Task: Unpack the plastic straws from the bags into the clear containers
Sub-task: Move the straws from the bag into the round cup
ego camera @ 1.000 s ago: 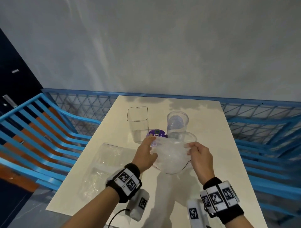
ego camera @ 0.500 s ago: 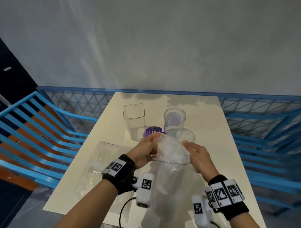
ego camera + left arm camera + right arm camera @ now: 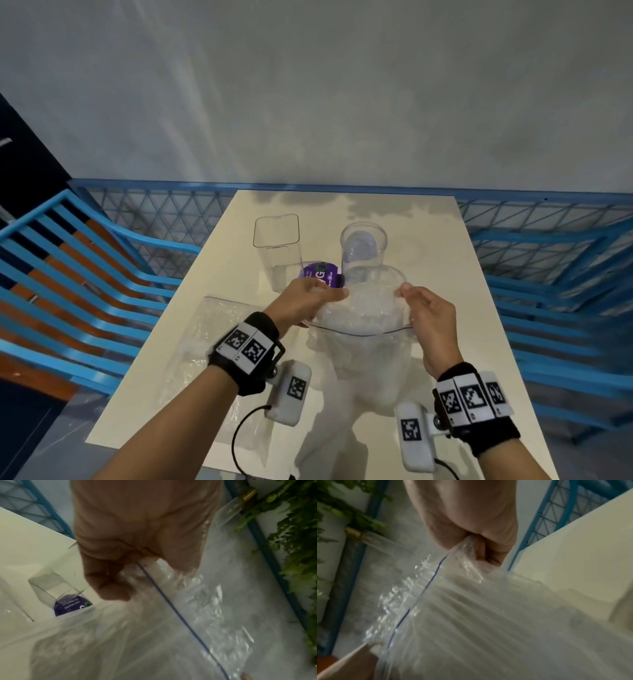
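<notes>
I hold a clear zip bag of straws point(image 3: 359, 315) upright over the table, its mouth stretched wide between my hands. My left hand point(image 3: 308, 301) pinches the left edge of the mouth, and my right hand point(image 3: 421, 308) pinches the right edge. Both wrist views show the bag point(image 3: 197, 615) point(image 3: 471, 615) with its blue zip line running away from the pinching fingers. Pale straws fill the bag below the mouth. Just beyond the bag stand a square clear container point(image 3: 279, 250) and a round clear container point(image 3: 363, 253), both upright with nothing in them.
A second clear bag point(image 3: 209, 339) lies flat on the cream table point(image 3: 445, 260) to the left of my left wrist. A purple label point(image 3: 322, 275) sits between the two containers. Blue railings surround the table on the left, right and far sides.
The bag's mouth was bunched together between my hands half a second ago. My hands have moved apart, and the mouth now gapes wide.
</notes>
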{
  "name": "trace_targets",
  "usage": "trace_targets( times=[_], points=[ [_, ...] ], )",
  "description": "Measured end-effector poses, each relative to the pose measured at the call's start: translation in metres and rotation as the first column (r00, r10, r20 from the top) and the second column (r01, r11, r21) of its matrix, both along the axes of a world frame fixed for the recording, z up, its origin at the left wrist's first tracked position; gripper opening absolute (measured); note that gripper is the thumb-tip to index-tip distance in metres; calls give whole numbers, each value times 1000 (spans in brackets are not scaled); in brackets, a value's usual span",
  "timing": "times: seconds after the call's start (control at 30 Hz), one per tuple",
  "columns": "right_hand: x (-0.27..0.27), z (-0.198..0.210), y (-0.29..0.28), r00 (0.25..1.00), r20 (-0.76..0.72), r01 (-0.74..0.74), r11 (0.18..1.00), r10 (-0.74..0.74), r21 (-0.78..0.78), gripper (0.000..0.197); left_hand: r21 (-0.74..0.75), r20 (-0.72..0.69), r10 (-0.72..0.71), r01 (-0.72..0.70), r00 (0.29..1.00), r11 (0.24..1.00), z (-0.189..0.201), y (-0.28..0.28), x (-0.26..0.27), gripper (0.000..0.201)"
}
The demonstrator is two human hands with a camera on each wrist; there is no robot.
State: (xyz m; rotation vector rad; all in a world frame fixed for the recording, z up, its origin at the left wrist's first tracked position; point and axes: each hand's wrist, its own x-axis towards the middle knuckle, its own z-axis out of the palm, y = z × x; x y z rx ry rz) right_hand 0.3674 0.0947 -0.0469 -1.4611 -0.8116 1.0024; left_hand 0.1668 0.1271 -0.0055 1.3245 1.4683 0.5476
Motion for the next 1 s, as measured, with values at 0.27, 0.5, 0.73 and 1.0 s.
trace_targets(
  times=[0.27, 0.5, 0.73, 1.0],
  points=[
    [-4, 21, -7, 996, 15, -89, 987, 88, 134, 26, -158, 458, 44, 32, 888, 987, 0, 1, -13, 56],
    [4, -4, -7, 999, -40, -33, 995, 29, -96, 35, -317, 376, 32, 96, 926, 943, -32, -7, -26, 22],
    [4, 4, -11, 932, 82, -355, 935, 354, 0, 20, -369, 629, 193, 70, 753, 927, -22, -3, -3, 16],
    [13, -46, -13, 991, 64, -110, 984, 120, -143, 17, -259, 73, 95, -73, 993, 963, -47, -20, -8, 62]
  ],
)
